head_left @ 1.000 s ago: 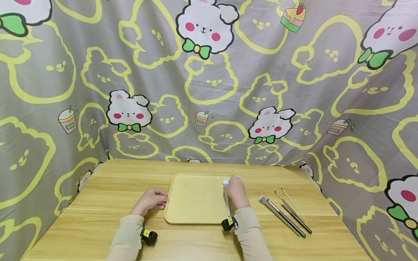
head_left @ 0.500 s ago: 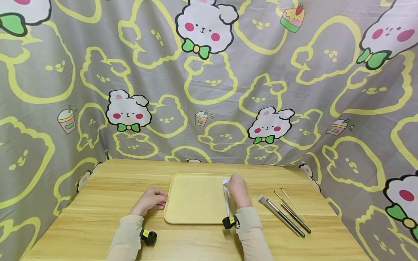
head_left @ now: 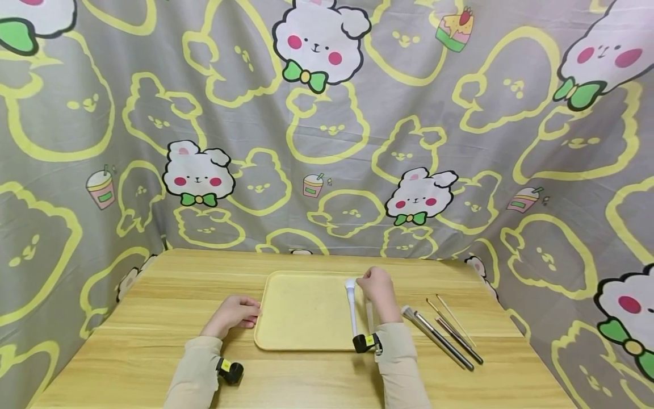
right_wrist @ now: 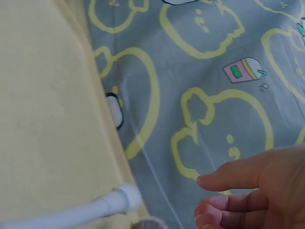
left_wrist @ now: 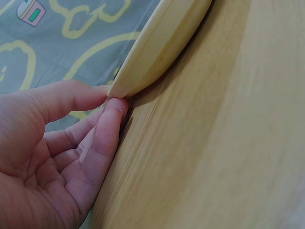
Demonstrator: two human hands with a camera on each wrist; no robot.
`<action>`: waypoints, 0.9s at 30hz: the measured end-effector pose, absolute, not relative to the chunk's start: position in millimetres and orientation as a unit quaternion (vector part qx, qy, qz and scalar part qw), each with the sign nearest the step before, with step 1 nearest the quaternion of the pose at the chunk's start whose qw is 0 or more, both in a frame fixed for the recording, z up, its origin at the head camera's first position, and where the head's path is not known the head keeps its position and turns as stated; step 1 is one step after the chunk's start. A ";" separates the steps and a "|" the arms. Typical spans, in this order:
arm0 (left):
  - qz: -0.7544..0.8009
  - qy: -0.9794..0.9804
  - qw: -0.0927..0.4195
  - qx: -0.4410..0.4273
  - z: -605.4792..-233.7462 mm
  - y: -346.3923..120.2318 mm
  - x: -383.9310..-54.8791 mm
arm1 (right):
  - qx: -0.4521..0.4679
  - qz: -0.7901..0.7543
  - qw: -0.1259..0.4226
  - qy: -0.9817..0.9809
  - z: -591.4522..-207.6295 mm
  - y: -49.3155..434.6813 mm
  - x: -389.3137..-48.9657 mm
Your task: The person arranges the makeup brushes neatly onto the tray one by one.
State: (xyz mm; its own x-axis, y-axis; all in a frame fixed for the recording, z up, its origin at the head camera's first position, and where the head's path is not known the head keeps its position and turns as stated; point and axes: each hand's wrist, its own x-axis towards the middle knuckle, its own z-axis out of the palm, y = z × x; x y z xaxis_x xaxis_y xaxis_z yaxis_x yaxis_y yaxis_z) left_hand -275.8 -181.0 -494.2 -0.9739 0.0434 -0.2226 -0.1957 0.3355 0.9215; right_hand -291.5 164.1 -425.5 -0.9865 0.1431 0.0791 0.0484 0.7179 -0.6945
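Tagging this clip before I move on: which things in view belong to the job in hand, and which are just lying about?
Seemingly in the job:
yellow tray, rim pinched by the left hand
white brush, lying on the tray near the right hand
second pale handle, partly hidden

Just lying about:
dark-handled brushes and thin pale stick, untouched, possibly wanted too
patterned cloth, backdrop

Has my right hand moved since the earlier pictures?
Yes, your right hand has shifted right, away from the white brush, judged against the tray in the head view.
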 end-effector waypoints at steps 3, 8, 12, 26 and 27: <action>0.575 0.810 0.106 -0.043 -493.9 -181.9 -276.2 | -0.055 0.382 0.072 -0.920 -422.3 169.0 -291.0; 0.575 0.810 0.108 -0.036 -495.2 -184.0 -277.5 | -0.071 0.399 0.078 -0.911 -419.3 176.6 -291.6; 0.575 0.810 0.108 -0.037 -496.2 -184.7 -278.2 | -0.071 0.397 0.087 -0.911 -417.5 182.3 -291.7; 0.574 0.811 0.107 -0.038 -495.0 -182.3 -276.7 | -0.067 0.352 0.098 -0.928 -414.7 215.4 -287.8; 0.574 0.811 0.106 -0.039 -494.4 -182.1 -276.4 | -0.068 0.348 0.099 -0.930 -414.4 217.6 -287.2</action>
